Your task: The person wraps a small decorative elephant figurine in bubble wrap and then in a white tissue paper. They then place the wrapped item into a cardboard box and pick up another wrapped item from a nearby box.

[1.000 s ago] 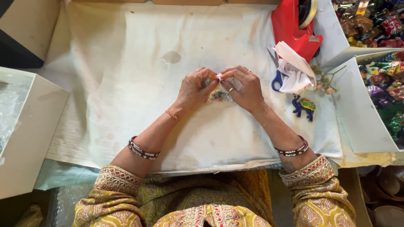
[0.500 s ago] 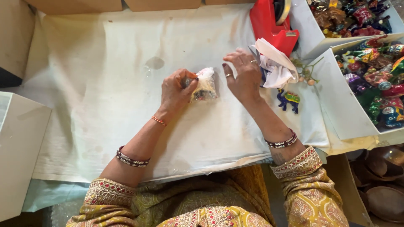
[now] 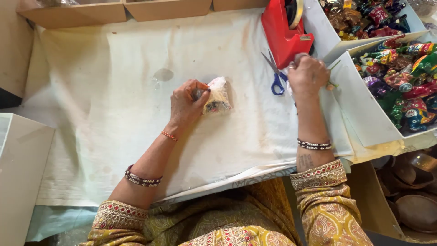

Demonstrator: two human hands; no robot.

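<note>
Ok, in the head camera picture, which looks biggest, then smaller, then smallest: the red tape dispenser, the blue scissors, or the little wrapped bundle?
1. Red tape dispenser, clearly biggest.
2. Blue scissors and wrapped bundle look about alike; the scissors are partly hidden, so I can't rank them.

Matt, stained cloth (image 3: 114, 91); glossy red plastic tape dispenser (image 3: 284, 32); crinkly clear-wrapped bundle (image 3: 217, 95).

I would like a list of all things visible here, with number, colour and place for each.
wrapped bundle: one, clear wrap over a coloured item, centre of cloth, under the left fingertips
cloth: one, white and stained, covers the table
tape dispenser: one, red, top, right of centre
scissors: one, blue handles, beside the dispenser
figurines: many, multicoloured, in white trays at right
boxes: several, brown, top edge
left hand: holds the bundle
right hand: by the dispenser, near the scissors
</note>
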